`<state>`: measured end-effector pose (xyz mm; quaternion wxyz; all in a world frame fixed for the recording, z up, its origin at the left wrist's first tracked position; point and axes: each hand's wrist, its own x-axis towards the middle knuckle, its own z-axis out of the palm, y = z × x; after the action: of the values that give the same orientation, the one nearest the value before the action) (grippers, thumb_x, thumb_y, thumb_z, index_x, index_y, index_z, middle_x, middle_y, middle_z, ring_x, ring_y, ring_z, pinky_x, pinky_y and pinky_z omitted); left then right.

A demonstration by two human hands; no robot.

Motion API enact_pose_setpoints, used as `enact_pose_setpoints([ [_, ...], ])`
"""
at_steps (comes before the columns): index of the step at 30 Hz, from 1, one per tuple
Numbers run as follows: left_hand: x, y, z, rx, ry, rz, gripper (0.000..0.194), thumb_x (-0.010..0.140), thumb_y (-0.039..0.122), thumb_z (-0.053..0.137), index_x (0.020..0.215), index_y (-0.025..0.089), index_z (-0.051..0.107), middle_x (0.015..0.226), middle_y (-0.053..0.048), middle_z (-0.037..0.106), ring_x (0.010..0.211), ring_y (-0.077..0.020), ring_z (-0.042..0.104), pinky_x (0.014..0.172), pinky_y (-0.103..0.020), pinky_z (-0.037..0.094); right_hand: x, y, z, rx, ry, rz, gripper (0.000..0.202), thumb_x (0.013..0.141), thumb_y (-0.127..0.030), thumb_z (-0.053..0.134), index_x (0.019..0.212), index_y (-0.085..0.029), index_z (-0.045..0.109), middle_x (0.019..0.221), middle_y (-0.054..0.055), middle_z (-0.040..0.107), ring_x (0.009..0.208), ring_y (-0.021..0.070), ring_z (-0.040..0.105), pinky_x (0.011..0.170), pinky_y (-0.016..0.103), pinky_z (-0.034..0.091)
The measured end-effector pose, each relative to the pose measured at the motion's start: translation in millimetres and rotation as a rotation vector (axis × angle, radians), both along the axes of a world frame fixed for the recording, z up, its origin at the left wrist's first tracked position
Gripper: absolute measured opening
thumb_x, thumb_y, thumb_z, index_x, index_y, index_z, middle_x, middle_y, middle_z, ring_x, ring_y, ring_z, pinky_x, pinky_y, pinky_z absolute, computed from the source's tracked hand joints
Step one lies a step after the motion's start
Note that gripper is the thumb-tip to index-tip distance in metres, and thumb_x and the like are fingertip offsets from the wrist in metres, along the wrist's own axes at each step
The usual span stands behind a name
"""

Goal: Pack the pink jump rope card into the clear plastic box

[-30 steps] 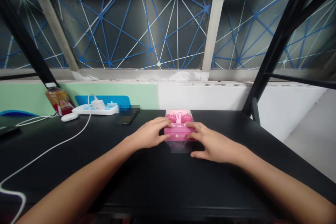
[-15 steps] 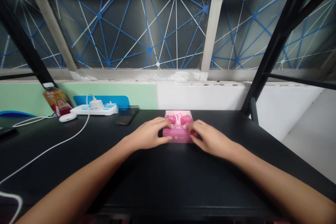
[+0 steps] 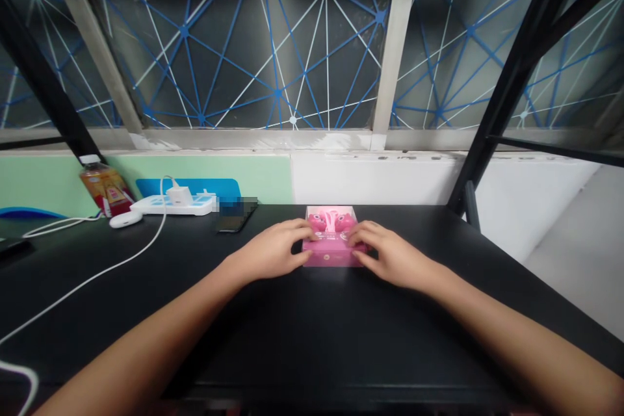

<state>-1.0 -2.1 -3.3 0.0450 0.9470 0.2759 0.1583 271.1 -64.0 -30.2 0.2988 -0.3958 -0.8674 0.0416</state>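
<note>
A small pink box (image 3: 332, 258) sits on the black desk (image 3: 312, 331) in front of me. Two darker pink shapes and pale pink strands show in its back half, and its front half has small white lettering. My left hand (image 3: 273, 249) holds the box's left side, fingertips on its top and thumb at the front left corner. At the right side, my right hand (image 3: 391, 256) grips it likewise, with curled fingers on the top edge and the thumb low at the front corner. The fingers hide both side edges.
Back left stand a drink bottle (image 3: 105, 187), a white power strip (image 3: 195, 207) with a plugged-in charger (image 3: 179, 194), a white oval case (image 3: 125, 219) and a dark phone (image 3: 236, 218). A white cable (image 3: 117, 265) runs along the left. Black frame posts (image 3: 507, 84) rise at both sides.
My right fingers have settled against the box's edge, and my left fingers have shifted slightly left. The box has barely moved.
</note>
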Motion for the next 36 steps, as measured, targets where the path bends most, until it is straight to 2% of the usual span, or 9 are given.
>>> enact_pose_setpoints([
  [9,3.2,-3.4,-3.5,-0.066,-0.044,0.040,0.030,0.087,0.024,0.053,0.117,0.027,0.057,0.128,-0.003,0.055,0.100,-0.0208,0.062,0.092,-0.035,0.047,-6.2,-2.4,4.7,-0.005,-0.004,-0.018,0.023,0.084,-0.007,0.053,0.100,-0.023,0.057,0.105,0.005,0.062,0.102,0.0213,0.057,0.091,0.040,0.048],
  [18,0.9,-5.4,0.7,-0.139,-0.068,-0.047,0.040,0.081,0.016,0.052,0.120,0.026,0.055,0.130,-0.005,0.051,0.110,-0.0217,0.057,0.096,-0.034,0.045,-4.4,-11.1,10.4,-0.044,0.006,0.004,0.040,0.074,0.003,0.049,0.104,-0.022,0.058,0.111,0.006,0.062,0.109,0.0221,0.055,0.095,0.041,0.046],
  [23,1.4,-5.3,2.2,-0.158,-0.071,-0.052,0.032,0.086,0.021,0.052,0.117,0.026,0.057,0.127,-0.005,0.053,0.110,-0.0214,0.057,0.097,-0.035,0.044,-2.0,-7.9,7.7,-0.015,0.003,-0.029,0.024,0.087,-0.015,0.057,0.109,-0.022,0.059,0.109,0.007,0.063,0.104,0.0220,0.057,0.092,0.040,0.048],
  [26,3.5,-6.4,3.0,-0.154,-0.087,-0.051,0.028,0.090,0.026,0.051,0.118,0.025,0.058,0.125,-0.006,0.054,0.109,-0.0214,0.057,0.096,-0.035,0.044,-2.2,-5.4,4.6,0.038,-0.032,-0.067,0.018,0.093,-0.018,0.052,0.109,-0.021,0.060,0.104,0.007,0.065,0.099,0.0215,0.059,0.088,0.039,0.049],
  [29,5.7,-7.7,3.3,-0.156,-0.107,-0.040,0.027,0.095,0.032,0.048,0.118,0.025,0.059,0.123,-0.006,0.056,0.108,-0.0215,0.058,0.095,-0.035,0.045,-3.4,-5.3,3.6,0.075,-0.092,-0.088,0.021,0.097,-0.018,0.043,0.110,-0.019,0.060,0.104,0.009,0.066,0.098,0.0222,0.060,0.086,0.039,0.050],
  [33,6.4,-7.4,3.5,-0.173,-0.131,-0.053,0.026,0.098,0.037,0.044,0.115,0.026,0.061,0.121,-0.005,0.057,0.109,-0.0211,0.058,0.097,-0.036,0.044,-4.2,-8.1,6.7,0.049,-0.088,-0.096,0.022,0.098,-0.021,0.042,0.114,-0.021,0.058,0.108,0.008,0.064,0.100,0.0220,0.059,0.088,0.039,0.049],
  [36,5.5,-4.6,3.3,-0.185,-0.145,-0.064,0.026,0.099,0.037,0.042,0.110,0.025,0.063,0.120,-0.006,0.058,0.110,-0.0210,0.057,0.099,-0.036,0.043,-2.2,-11.2,10.1,-0.043,-0.048,-0.091,0.029,0.093,-0.027,0.054,0.122,-0.023,0.055,0.117,0.008,0.061,0.107,0.0218,0.057,0.092,0.038,0.048],
])
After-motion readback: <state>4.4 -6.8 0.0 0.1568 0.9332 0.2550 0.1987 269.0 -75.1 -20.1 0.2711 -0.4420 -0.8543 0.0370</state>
